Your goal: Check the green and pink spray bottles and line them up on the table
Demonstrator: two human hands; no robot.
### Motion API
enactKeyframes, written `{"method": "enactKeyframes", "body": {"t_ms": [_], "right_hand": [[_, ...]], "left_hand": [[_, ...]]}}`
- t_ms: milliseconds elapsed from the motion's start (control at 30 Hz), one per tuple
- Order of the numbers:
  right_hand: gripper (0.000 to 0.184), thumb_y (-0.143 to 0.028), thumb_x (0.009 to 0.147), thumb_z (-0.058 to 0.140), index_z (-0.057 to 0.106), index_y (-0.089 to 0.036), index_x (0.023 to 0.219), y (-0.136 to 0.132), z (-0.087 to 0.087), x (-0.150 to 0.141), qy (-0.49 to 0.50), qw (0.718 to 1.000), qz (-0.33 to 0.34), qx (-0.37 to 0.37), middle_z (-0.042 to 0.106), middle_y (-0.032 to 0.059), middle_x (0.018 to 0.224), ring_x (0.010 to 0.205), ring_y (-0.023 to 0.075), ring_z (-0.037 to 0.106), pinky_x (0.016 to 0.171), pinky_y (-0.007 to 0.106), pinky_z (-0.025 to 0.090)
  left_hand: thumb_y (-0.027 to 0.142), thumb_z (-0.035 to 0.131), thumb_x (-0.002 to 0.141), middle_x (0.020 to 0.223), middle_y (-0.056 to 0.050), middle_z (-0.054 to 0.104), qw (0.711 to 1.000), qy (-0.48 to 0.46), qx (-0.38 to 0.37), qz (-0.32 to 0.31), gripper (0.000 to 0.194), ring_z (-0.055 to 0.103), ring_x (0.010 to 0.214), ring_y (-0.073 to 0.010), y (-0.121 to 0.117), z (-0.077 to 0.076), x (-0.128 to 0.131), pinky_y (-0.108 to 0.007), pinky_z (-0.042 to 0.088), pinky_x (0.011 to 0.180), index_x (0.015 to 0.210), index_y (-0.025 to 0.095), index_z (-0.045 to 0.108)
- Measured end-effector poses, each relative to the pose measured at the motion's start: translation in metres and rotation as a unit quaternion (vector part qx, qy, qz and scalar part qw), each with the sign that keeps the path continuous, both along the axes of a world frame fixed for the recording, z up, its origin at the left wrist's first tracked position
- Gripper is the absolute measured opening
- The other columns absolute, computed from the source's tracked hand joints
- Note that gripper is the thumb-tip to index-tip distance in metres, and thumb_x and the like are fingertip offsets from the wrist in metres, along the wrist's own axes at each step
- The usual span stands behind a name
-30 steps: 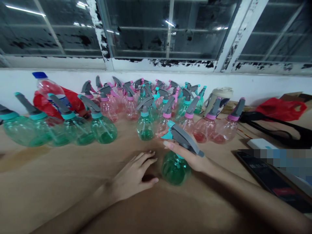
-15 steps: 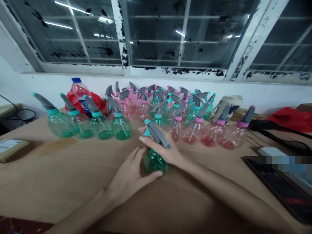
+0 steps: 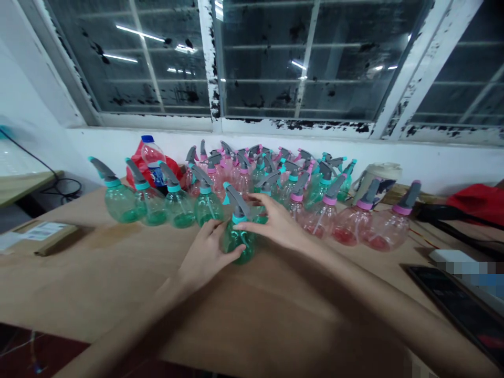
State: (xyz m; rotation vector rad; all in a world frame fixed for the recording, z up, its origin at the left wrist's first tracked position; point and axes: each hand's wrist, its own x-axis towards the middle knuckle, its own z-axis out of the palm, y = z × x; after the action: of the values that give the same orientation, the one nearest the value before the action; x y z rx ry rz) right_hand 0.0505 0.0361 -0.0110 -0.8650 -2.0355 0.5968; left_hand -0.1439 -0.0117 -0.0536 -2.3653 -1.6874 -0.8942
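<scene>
A round green spray bottle (image 3: 244, 252) with a grey and teal spray head stands upright before me, its nozzle pointing left. My left hand (image 3: 207, 254) is wrapped around the bottle's body from the left, thumb across the front. Beside the neck, my right hand (image 3: 275, 220) is curved with its fingers apart; the thumb lies at the teal collar and I see no firm grip. Behind my hands is a row of green spray bottles (image 3: 181, 210) on the left and pink spray bottles (image 3: 348, 228) on the right. Part of one green bottle is hidden by my right hand.
Many more spray bottles (image 3: 244, 181) crowd against the wall under the window. A blue-capped drink bottle (image 3: 151, 152) stands by a red bag (image 3: 136, 168). A flat cardboard box (image 3: 59, 239) lies left on the table (image 3: 129, 283); a dark phone-like device (image 3: 449, 299) lies right.
My right hand has loosened from the spray head and shifted to the right of the neck. The held bottle's spray head now stands more upright. The view has shifted slightly.
</scene>
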Motion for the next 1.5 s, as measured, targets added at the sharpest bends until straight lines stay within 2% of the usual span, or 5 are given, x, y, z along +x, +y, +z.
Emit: {"method": "enactKeyframes", "body": {"t_ms": [233, 500, 667, 1000, 1500], "right_hand": [[0.037, -0.047, 0.082, 0.059, 0.062, -0.018, 0.105, 0.016, 0.028, 0.039, -0.075, 0.99, -0.119, 0.033, 0.07, 0.0078, 0.087, 0.073, 0.0218, 0.065, 0.071, 0.037, 0.048], [0.059, -0.06, 0.087, 0.042, 0.054, -0.016, 0.124, 0.044, 0.056, 0.024, -0.183, 0.961, -0.193, 0.08, 0.068, 0.0075, 0.068, 0.071, 0.0276, 0.065, 0.067, 0.039, 0.043], [0.059, -0.065, 0.084, 0.04, 0.066, -0.016, 0.103, 0.064, 0.057, 0.018, -0.215, 0.962, -0.166, 0.006, 0.065, 0.0077, 0.058, 0.064, 0.0266, 0.064, 0.064, 0.038, 0.044], [0.055, -0.067, 0.084, 0.04, 0.066, -0.019, 0.075, 0.067, 0.065, 0.012, -0.2, 0.963, -0.18, -0.025, 0.065, 0.0081, 0.056, 0.05, 0.0204, 0.058, 0.058, 0.037, 0.044], [0.052, -0.066, 0.084, 0.042, 0.064, -0.021, 0.072, 0.041, 0.077, 0.016, -0.151, 0.975, -0.163, -0.022, 0.058, 0.0021, 0.045, 0.049, 0.019, 0.059, 0.058, 0.034, 0.044]], "left_hand": [[0.048, 0.058, 0.083, 0.112, -0.013, 0.061, 0.998, 0.022, 0.011, 0.058, 0.057, 0.055, 0.109, -0.0309, 0.029, 0.002, -0.008, -0.045, 0.047, 0.09, 0.126, 0.013, 0.048], [0.052, 0.059, 0.082, 0.117, -0.015, 0.056, 0.992, 0.07, 0.047, 0.095, 0.052, 0.046, 0.11, -0.0384, 0.042, 0.014, -0.004, -0.053, 0.041, 0.089, 0.12, 0.017, 0.057], [0.053, 0.055, 0.084, 0.114, -0.017, 0.054, 0.984, 0.14, 0.057, 0.098, 0.053, 0.045, 0.109, -0.0378, 0.056, 0.021, -0.003, -0.05, 0.042, 0.087, 0.12, 0.014, 0.058], [0.056, 0.046, 0.088, 0.111, -0.018, 0.053, 0.979, 0.166, 0.039, 0.111, 0.053, 0.043, 0.111, -0.0414, 0.064, 0.024, -0.003, -0.053, 0.041, 0.084, 0.118, 0.014, 0.056], [0.054, 0.045, 0.089, 0.113, -0.017, 0.052, 0.979, 0.149, 0.055, 0.124, 0.051, 0.045, 0.109, -0.0393, 0.055, 0.025, 0.0, -0.053, 0.043, 0.084, 0.122, 0.017, 0.054]]}}
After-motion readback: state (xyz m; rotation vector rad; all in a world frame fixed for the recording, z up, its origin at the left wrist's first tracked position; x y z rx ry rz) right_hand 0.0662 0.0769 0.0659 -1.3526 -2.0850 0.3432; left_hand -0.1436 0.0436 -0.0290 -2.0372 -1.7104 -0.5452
